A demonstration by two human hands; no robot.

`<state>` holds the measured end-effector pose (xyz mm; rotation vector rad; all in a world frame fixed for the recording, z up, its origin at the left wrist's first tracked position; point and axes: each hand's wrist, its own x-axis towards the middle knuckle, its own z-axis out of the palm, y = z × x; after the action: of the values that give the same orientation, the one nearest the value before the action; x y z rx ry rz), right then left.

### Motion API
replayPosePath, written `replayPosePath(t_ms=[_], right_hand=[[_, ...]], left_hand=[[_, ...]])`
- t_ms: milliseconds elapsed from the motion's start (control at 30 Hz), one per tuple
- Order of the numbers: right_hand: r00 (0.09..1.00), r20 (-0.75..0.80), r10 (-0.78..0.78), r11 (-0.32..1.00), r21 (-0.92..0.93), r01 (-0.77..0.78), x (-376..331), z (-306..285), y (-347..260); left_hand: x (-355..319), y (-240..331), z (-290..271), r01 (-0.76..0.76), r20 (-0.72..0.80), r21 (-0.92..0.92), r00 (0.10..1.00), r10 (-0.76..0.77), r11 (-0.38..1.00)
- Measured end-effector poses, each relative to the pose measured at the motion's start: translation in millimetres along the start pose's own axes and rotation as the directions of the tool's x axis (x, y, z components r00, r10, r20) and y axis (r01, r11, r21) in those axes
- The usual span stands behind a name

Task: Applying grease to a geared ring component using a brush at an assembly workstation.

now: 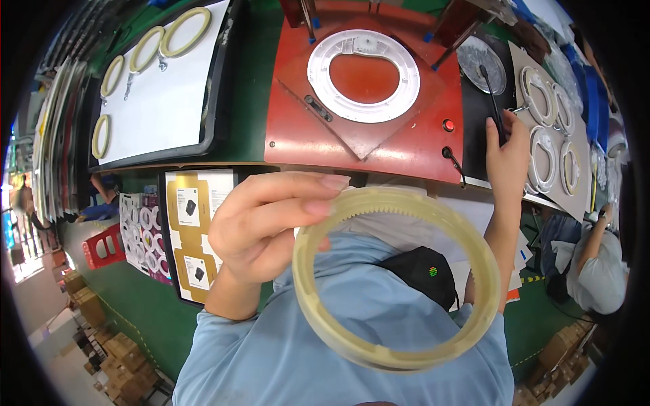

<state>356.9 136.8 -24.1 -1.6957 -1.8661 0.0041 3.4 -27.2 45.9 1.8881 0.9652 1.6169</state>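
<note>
My left hand [261, 223] pinches the upper left rim of a cream plastic ring [306, 294] with gear teeth along part of its inner wall. The ring is held up close in front of my blue shirt, tilted so its opening faces up. Off to the right, my right hand [508, 159] is closed around a slim black stick-like tool [496, 107]. Its far end reaches into a round, shallow, translucent dish [467, 57]; the tip's exact shape is too small to tell. Between the hands, farther back, a white ring-shaped plastic part [321, 76] lies on a red fixture [291, 132].
The fixture carries a red button [448, 126] and a black cable [452, 160]. Several cream rings [186, 32] lie on a white-topped tray [172, 95] at left. Several white ring parts [542, 159] rest on a board at right. A co-worker's arm [592, 243] shows far right.
</note>
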Motion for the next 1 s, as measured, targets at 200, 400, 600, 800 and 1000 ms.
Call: replayPosePath(t_ms=[200,400,600,800,1000], right_hand=[[0.998,-0.027,-0.051,0.976,-0.212,0.044,5,14,4],[0.998,-0.046,0.042,0.992,-0.119,-0.047,5,17,-2],[0.983,-0.153,0.103,0.995,0.034,-0.099,27,1,-8],[0.983,-0.177,0.056,0.998,0.008,-0.055,66,17,2],[0.985,-0.170,0.017,0.996,-0.086,-0.032,79,22,13]], left_hand=[[2,-6,6,0.023,-0.062,-0.112,0.998,-0.030,0.993],[-11,-4,5,0.138,-0.144,-0.071,0.979,-0.147,0.988],[-14,-8,4,0.139,-0.157,-0.079,0.976,-0.150,0.987],[-15,-5,2,0.139,-0.121,-0.060,0.982,-0.145,0.988],[-18,-3,-3,0.122,-0.118,-0.048,0.985,-0.127,0.991]])
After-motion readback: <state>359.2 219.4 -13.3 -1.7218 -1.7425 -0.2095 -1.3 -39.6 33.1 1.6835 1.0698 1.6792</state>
